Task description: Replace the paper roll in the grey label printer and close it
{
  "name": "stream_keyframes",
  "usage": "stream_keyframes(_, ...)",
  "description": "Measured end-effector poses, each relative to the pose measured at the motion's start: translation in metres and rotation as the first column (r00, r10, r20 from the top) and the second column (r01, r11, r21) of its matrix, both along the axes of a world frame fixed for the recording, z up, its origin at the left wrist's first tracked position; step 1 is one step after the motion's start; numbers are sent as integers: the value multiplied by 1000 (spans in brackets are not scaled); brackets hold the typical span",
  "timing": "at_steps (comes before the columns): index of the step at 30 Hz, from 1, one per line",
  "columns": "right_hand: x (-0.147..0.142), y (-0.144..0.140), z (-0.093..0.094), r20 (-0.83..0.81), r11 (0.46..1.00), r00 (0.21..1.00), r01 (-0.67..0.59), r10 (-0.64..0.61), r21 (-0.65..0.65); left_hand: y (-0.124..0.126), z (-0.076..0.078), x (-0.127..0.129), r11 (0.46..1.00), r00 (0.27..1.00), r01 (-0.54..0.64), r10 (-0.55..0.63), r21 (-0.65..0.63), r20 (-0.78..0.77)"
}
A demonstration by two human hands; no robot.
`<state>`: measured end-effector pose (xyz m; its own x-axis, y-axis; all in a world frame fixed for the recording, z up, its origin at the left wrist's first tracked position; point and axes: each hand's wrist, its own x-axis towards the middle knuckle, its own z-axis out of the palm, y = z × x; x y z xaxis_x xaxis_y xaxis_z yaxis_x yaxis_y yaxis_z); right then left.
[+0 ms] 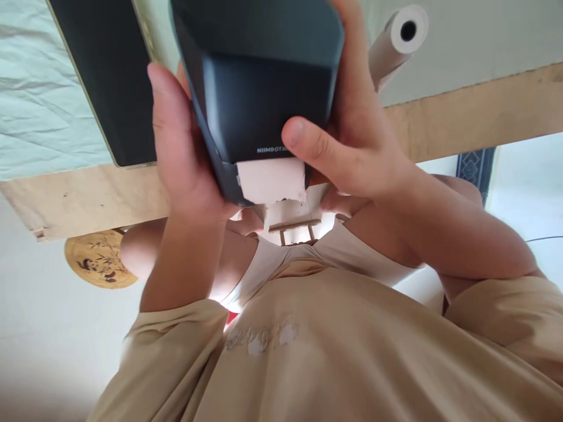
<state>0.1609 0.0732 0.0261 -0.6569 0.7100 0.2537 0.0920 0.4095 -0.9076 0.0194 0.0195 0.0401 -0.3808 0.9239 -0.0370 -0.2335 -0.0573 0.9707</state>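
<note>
A dark label printer [268, 94] marked NIIMBOT is held up between my two hands, its upper end cut off by the frame edge. From its near end sticks out a short piece of white label paper [272, 180] with a ragged edge. My left hand [180, 146] grips the printer's left side, thumb pointing up along it; its other fingers are mostly hidden behind. My right hand [352, 135] wraps the right side, with the thumb lying on the printer's face beside the lettering.
A roll of white paper [400, 44] lies on the table behind my right hand. To the left a flat black panel [105, 76] rests on a pale green cloth [35, 94]. The table's wooden edge [475, 114] runs across; a round wooden stool seat [99, 258] is below left.
</note>
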Motion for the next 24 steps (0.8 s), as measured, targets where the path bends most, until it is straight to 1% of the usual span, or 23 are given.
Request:
stream_keyframes(1, 2, -5, 6, 35, 1000, 999, 12, -12, 0, -1, -4, -2, 999, 992, -35, 30, 41, 119)
stream_keyframes(2, 4, -8, 11, 94, 999, 995, 30, -27, -29, -3, -6, -4, 998, 979, -40, 30, 43, 203)
stream_keyframes(3, 6, -11, 15, 123, 998, 992, 45, -39, -48, -4, -7, -6, 999, 969, -26, 17, 36, 248)
stream_keyframes(4, 7, -12, 17, 150, 996, 987, 61, -50, -66, -6, -7, -6, 999, 963, 18, -26, 34, 267)
stream_keyframes(6, 10, -13, 17, 137, 993, 987, 96, -87, -64, -6, -5, -5, 986, 950, 151, -163, 65, 266)
stream_keyframes(8, 14, -13, 15, 149, 989, 977, 151, -151, 11, -5, -3, -2, 963, 920, 238, -265, 126, 288)
stream_keyframes(9, 16, -12, 14, 163, 982, 970, 168, -179, 82, -4, -3, -1, 956, 908, 254, -288, 147, 305)
stream_keyframes(11, 18, -12, 13, 193, 956, 958, 160, -210, 245, -2, -6, -1, 952, 892, 269, -304, 149, 335)
stream_keyframes(13, 19, -11, 13, 179, 918, 959, 140, -219, 372, -1, -12, -3, 959, 903, 259, -282, 112, 323)
stream_keyframes(15, 17, -9, 12, 164, 898, 960, 141, -226, 416, 0, -18, -8, 973, 929, 221, -230, 66, 290)
stream_keyframes(18, 14, -6, 11, 217, 906, 951, 117, -220, 406, -1, -24, -14, 987, 956, 161, -153, -13, 250)
stream_keyframes(20, 13, -4, 11, 245, 915, 949, 89, -198, 394, -1, -25, -15, 989, 963, 135, -118, -54, 242)
stream_keyframes(22, 12, -1, 11, 240, 923, 955, 73, -174, 379, -2, -22, -14, 991, 965, 108, -87, -75, 246)
stream_keyframes(24, 12, 0, 12, 221, 924, 963, 64, -156, 376, -2, -17, -12, 989, 955, 122, -93, -87, 282)
